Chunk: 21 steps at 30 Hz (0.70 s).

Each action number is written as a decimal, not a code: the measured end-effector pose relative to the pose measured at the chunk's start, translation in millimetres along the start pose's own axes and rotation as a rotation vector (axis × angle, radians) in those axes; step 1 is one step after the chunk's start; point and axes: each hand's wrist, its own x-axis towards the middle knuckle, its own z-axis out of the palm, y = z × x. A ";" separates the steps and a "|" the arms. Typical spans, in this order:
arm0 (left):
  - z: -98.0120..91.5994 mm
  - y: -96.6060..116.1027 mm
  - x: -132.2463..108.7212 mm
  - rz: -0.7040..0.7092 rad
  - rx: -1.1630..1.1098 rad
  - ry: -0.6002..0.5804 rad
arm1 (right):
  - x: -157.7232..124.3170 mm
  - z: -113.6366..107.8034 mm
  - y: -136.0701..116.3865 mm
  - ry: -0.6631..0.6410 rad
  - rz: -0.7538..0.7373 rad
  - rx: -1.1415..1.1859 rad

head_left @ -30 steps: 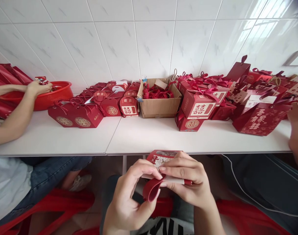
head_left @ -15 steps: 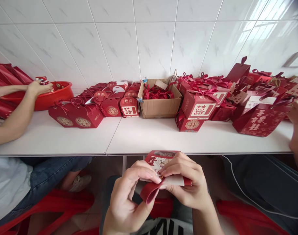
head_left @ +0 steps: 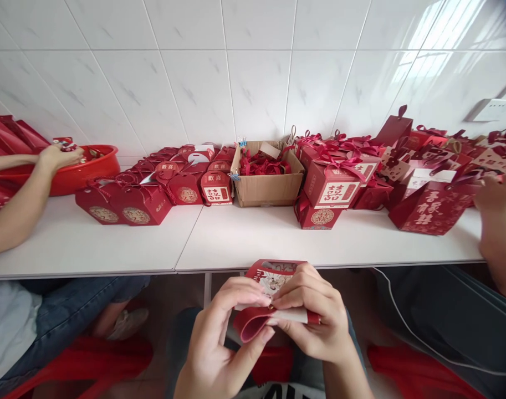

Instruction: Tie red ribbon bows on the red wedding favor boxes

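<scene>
A red and white printed paper box (head_left: 273,277) is held above my lap, just off the table's front edge. My left hand (head_left: 228,332) pinches it from the left, its thumb under a curled red flap (head_left: 249,323). From the right, my right hand (head_left: 315,307) grips the folded edge, fingers on top and thumb below. The fingertips of both hands almost meet at the middle of the fold, where a tiny gold-coloured bit shows. Part of the box is hidden behind my fingers.
The white table (head_left: 244,238) bears rows of red gift boxes (head_left: 186,188), a cardboard box (head_left: 269,189) of red ribbons and more boxes (head_left: 336,185). A person's hands (head_left: 55,158) hold a packet by a red basin (head_left: 86,172); another person's hand (head_left: 496,194) is at right.
My left thumb has moved up beside the curled flap, which now stands rounder and more open. The view has tilted slightly upward. My right hand keeps its grip.
</scene>
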 end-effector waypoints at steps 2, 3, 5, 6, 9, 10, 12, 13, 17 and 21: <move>1.0 -0.3 1.5 -0.005 -0.013 0.016 | 1.8 1.4 0.1 0.009 -0.007 -0.004; 1.6 -0.3 2.3 -0.003 -0.020 0.030 | 2.5 2.0 0.2 0.016 -0.010 -0.007; 3.1 -0.2 3.9 0.009 -0.025 0.054 | 3.5 3.1 0.5 0.034 -0.007 -0.017; 3.9 0.0 4.5 0.015 -0.024 0.066 | 3.6 3.4 0.7 0.042 -0.005 -0.021; 6.4 0.5 6.1 0.024 0.008 0.085 | 2.8 4.1 1.1 0.069 0.006 -0.029; 7.3 0.7 6.7 0.018 0.023 0.091 | 2.2 4.3 1.0 0.081 0.014 -0.031; 9.2 1.4 8.1 0.007 0.045 0.110 | 1.0 5.0 0.8 0.107 0.044 -0.044; 10.2 1.9 8.8 -0.001 0.054 0.124 | 0.5 5.6 0.6 0.120 0.061 -0.052; 12.8 5.2 11.1 -0.037 0.075 0.187 | 0.1 8.5 0.6 0.170 0.087 -0.062; 14.0 6.6 11.6 -0.058 0.064 0.218 | 0.9 9.4 0.6 0.184 0.064 -0.088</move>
